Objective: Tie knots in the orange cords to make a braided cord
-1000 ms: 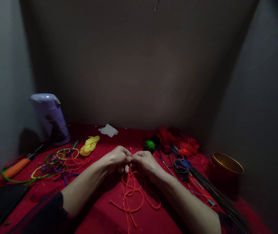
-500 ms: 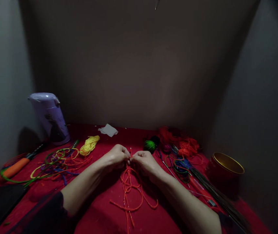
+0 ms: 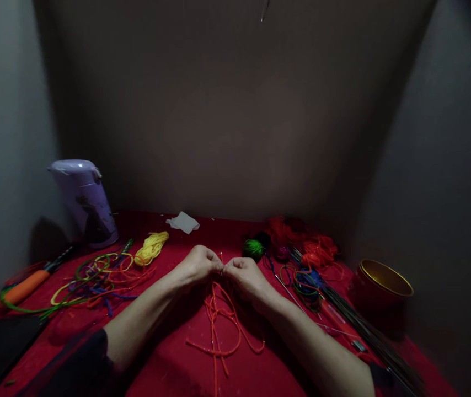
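Observation:
My left hand (image 3: pixel 201 261) and my right hand (image 3: pixel 244 272) meet fingertip to fingertip above the middle of the red cloth (image 3: pixel 165 358). Both are closed in a pinch on an orange-red cord (image 3: pixel 236 320). A short tip of the cord pokes up between the fingers. Below the hands its loops and loose ends hang down and lie on the cloth toward me. The exact spot gripped is hidden by the fingertips, so I cannot tell whether a knot is there.
Left: tangled coloured cords (image 3: pixel 98 275), an orange-handled tool (image 3: pixel 28 286), a yellow skein (image 3: pixel 151 247) and a purple flask (image 3: pixel 84 201). Behind: a white tissue (image 3: pixel 183 222). Right: a green yarn ball (image 3: pixel 253 250), orange yarn (image 3: pixel 318 251), a bundle of thin dark sticks (image 3: pixel 359 320) and a gold-rimmed pot (image 3: pixel 384 281).
The fingertips have drawn slightly closer together, and less of the cord tip shows above them. The hanging loops have shifted a little. Surrounding things stay in place.

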`<state>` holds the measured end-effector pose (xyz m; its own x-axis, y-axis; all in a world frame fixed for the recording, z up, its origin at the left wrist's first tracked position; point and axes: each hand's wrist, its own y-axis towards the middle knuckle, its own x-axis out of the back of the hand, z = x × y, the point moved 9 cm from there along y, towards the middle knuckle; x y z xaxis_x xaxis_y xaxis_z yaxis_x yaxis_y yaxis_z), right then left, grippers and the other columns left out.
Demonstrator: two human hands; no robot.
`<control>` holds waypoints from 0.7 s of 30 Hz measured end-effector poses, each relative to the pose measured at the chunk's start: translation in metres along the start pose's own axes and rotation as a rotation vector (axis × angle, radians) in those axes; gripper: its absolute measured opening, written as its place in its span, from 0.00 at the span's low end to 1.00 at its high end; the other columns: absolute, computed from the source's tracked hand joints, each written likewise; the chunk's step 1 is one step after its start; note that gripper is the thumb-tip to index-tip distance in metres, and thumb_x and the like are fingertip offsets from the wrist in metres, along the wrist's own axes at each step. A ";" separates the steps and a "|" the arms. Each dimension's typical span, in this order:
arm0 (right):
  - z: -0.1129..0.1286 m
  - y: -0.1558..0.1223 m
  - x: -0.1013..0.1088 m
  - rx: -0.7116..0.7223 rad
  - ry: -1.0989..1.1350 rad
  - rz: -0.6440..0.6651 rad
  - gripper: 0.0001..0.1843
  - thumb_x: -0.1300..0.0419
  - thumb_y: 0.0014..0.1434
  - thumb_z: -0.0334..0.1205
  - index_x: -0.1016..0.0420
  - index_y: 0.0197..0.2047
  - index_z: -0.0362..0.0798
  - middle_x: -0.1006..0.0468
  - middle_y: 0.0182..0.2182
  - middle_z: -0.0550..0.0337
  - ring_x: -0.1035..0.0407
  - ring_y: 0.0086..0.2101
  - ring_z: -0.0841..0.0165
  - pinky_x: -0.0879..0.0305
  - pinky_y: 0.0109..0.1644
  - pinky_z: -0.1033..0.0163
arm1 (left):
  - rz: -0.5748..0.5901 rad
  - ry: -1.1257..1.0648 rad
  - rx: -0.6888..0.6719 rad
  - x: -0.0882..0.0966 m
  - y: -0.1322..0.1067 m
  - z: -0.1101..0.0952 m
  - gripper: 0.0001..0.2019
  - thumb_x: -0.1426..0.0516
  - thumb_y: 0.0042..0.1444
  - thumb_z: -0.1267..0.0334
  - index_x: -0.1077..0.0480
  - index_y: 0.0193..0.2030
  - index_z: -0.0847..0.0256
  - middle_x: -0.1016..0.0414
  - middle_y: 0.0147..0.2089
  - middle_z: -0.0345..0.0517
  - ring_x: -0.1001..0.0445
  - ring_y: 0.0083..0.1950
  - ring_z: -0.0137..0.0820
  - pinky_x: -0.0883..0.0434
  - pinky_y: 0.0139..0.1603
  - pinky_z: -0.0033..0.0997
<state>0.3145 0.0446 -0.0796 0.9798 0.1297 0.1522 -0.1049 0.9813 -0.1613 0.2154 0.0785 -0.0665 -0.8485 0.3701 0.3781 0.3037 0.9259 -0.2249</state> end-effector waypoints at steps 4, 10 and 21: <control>-0.002 0.003 0.006 0.032 -0.039 -0.094 0.06 0.48 0.47 0.34 0.40 0.20 0.47 0.46 0.11 0.72 0.53 0.12 0.79 0.59 0.16 0.71 | -0.051 0.016 0.021 0.005 0.001 0.001 0.04 0.45 0.40 0.69 0.33 0.20 0.66 0.39 0.14 0.36 0.44 0.16 0.21 0.49 0.18 0.23; 0.004 0.000 0.018 0.241 -0.020 -0.310 0.09 0.46 0.46 0.37 0.38 0.17 0.45 0.40 0.13 0.68 0.47 0.16 0.77 0.52 0.20 0.71 | -0.014 -0.014 0.051 0.002 -0.007 -0.001 0.06 0.45 0.42 0.67 0.35 0.20 0.65 0.43 0.11 0.33 0.49 0.12 0.20 0.53 0.15 0.23; 0.047 -0.050 -0.019 0.745 -0.596 -0.211 0.12 0.45 0.53 0.36 0.32 0.20 0.45 0.31 0.16 0.64 0.41 0.18 0.76 0.51 0.24 0.69 | 0.048 -0.246 0.135 -0.008 -0.009 0.005 0.06 0.47 0.44 0.71 0.38 0.19 0.63 0.47 0.09 0.32 0.54 0.10 0.18 0.60 0.14 0.23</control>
<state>0.2931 -0.0001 -0.0283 0.7654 -0.2097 0.6084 -0.2185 0.8046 0.5522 0.2171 0.0670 -0.0716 -0.9194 0.3682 0.1383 0.2994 0.8832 -0.3609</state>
